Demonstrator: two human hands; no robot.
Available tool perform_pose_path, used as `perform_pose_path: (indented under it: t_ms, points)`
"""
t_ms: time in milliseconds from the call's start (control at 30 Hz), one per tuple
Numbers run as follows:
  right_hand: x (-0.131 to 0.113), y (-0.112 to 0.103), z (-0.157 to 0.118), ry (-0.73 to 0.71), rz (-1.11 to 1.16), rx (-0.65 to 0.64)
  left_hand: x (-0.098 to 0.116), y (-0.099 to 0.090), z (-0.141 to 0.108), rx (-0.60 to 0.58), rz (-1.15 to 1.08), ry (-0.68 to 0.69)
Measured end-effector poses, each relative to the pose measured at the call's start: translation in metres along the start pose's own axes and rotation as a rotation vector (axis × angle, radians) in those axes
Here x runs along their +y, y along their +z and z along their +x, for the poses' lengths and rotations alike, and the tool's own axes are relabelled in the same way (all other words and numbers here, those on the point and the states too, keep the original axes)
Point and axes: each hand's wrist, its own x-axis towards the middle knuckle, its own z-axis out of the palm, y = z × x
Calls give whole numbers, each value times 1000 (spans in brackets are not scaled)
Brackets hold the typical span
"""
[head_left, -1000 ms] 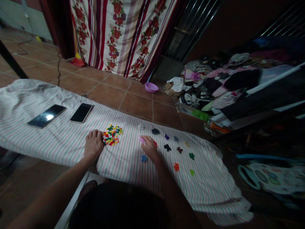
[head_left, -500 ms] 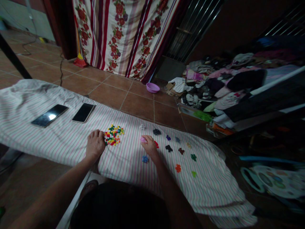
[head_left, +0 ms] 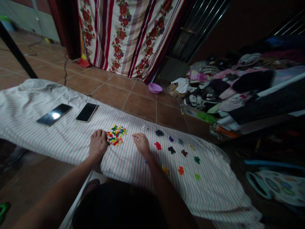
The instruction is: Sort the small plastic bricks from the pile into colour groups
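Observation:
A mixed pile of small coloured pieces (head_left: pixel 116 135) lies on a striped cloth (head_left: pixel 128 165). Flat on the cloth at the pile's left edge rests my left hand (head_left: pixel 98 143), fingers forward and holding nothing I can see. To the right of the pile, my right hand (head_left: pixel 142 144) is just above or on the cloth with thumb and fingers closed together. A tiny pale spot shows at those fingertips, too small to name. Single-colour clusters spread out beyond it: white (head_left: pixel 145 128), red (head_left: pixel 157 145), black (head_left: pixel 171 149) and orange (head_left: pixel 181 170). My right wrist mostly hides the blue cluster.
Two phones (head_left: pixel 87 112) (head_left: pixel 54 114) lie on the cloth to the left. Past the far edge, a pink basin (head_left: pixel 155 88) and a red broom (head_left: pixel 84 61) stand on the tiled floor. Heaped clothes (head_left: pixel 221 82) fill the right background.
My right hand has moved left from the pink cluster towards the mixed pile, uncovering the red and yellow clusters. My left hand stays beside the pile. The view has shifted slightly.

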Motion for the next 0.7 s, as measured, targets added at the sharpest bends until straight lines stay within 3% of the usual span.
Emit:
perform_pose_path:
  t_ms: [300,700]
  points:
    - [-38,32,19,-33,-71,-124,-1,2,0,14,12,1]
    - [-57,36,22,42,-130,-113,-2,3,-1,22,5,16]
